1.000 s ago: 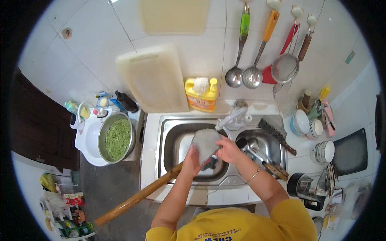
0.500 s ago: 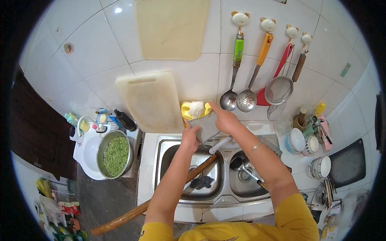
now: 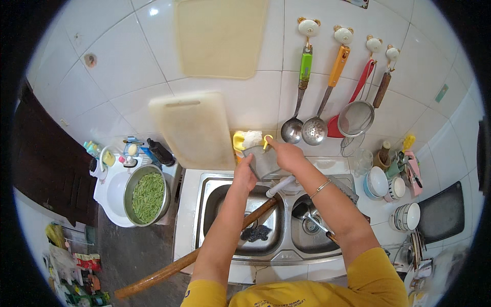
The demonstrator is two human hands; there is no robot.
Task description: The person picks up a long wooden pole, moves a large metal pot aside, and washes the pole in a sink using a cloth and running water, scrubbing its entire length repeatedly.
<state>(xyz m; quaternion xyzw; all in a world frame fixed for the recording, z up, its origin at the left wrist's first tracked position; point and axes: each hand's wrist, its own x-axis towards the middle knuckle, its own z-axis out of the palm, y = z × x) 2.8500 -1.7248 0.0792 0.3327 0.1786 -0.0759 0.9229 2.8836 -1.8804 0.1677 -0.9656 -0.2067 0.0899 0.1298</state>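
You've got a grey cloth (image 3: 262,159) bunched up btw both hands, held up at the back of the sink, right in front of the yellow bottle (image 3: 239,141) w/ something white on top. Your left hand (image 3: 245,174) has its fingers curled round the cloth's lower left edge, and your right hand (image 3: 287,155) is clamped over the top right of it, so both are gripping the cloth.

Just below, the tap (image 3: 280,186) pokes out over the double steel sink (image 3: 204,204). Left basin has a dark scrubby thing (image 3: 255,233) near the drain, and a long wooden pole (image 3: 194,258) leans across it. Right basin has some utensils in it, can't tell which.

Off to your left, a steel bowl (image 3: 148,195) full of chopped green beans sits in a white tub (image 3: 113,197). A pale cutting board (image 3: 193,129) leans on the tiles. On your right: a clear glass (image 3: 362,161), small bowls (image 3: 383,183), and a stack of bowls (image 3: 405,217). Ladle (image 3: 295,123), skimmer (image 3: 317,125) and strainer (image 3: 356,118) hang on the wall.
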